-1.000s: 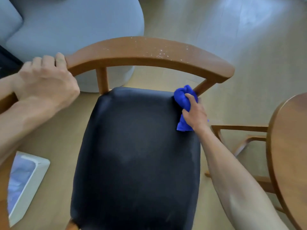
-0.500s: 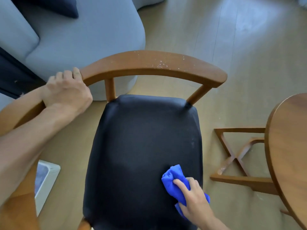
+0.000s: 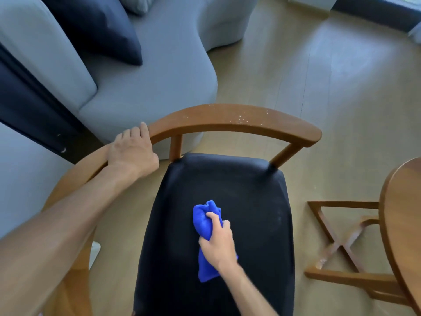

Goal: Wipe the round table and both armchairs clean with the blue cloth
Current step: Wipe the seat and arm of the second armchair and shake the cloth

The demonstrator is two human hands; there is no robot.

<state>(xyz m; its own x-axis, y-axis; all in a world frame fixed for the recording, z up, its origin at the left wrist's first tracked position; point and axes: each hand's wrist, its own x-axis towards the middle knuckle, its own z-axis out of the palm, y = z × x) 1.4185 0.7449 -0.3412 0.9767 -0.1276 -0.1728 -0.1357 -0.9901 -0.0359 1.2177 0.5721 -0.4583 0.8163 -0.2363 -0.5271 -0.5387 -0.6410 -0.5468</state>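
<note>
A wooden armchair [image 3: 237, 120] with a black padded seat [image 3: 250, 201] fills the middle of the view. My right hand [image 3: 219, 244] grips the bunched blue cloth [image 3: 204, 221] and presses it on the middle of the seat. My left hand [image 3: 132, 149] holds the curved wooden backrest at its left end. White specks dot the top of the backrest rail. At the right edge is part of the round wooden table [image 3: 403, 213], with its crossed base [image 3: 339, 245] below on the floor.
A grey sofa [image 3: 148, 87] with a dark cushion [image 3: 100, 28] stands just behind the chair at the upper left. A white object [image 3: 94, 252] lies on the floor at the left, mostly hidden by my forearm. Light wooden floor [image 3: 330, 76] spreads to the upper right.
My right hand has drawn the cloth from the seat's back right corner to its front, then left and up to the middle. The view has tilted up, showing more sofa. The left hand stays on the backrest.
</note>
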